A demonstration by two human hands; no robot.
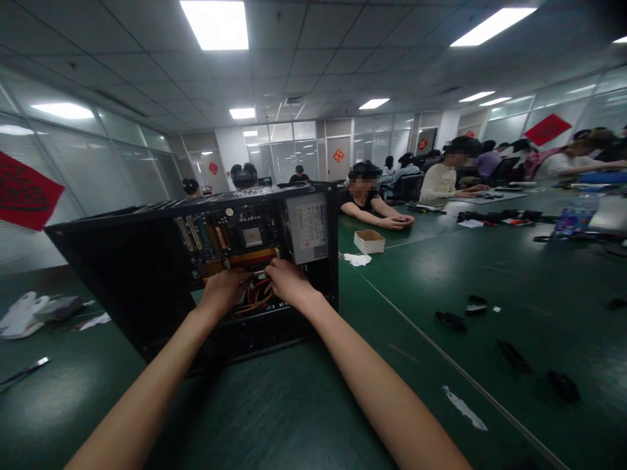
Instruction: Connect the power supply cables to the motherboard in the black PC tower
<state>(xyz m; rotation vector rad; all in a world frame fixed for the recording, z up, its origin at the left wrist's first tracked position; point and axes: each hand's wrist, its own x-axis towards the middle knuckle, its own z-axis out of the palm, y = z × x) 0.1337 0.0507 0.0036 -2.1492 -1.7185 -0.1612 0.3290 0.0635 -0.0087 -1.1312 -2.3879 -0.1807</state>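
A black desktop computer case (294, 329) stands upright on the green table with its side open towards me. Inside it are a motherboard (215, 215) with a bare square processor (253, 236), a labelled silver power supply (309, 228), and red, yellow and black cables (259, 294). Both my hands reach in at the memory slots (255, 258). With bent fingers, my left hand (225, 288) pinches the left end of a thin RAM stick (257, 273). My right hand (289, 281) is closed at its right end. The fingertips are partly hidden.
A small open box (369, 241) and crumpled white paper (357, 259) lie right of the case. Several small black parts (513, 356) are scattered farther right. Plastic bags (24, 314) and a metal tool (27, 371) lie left. Across the table sits a person (365, 202).
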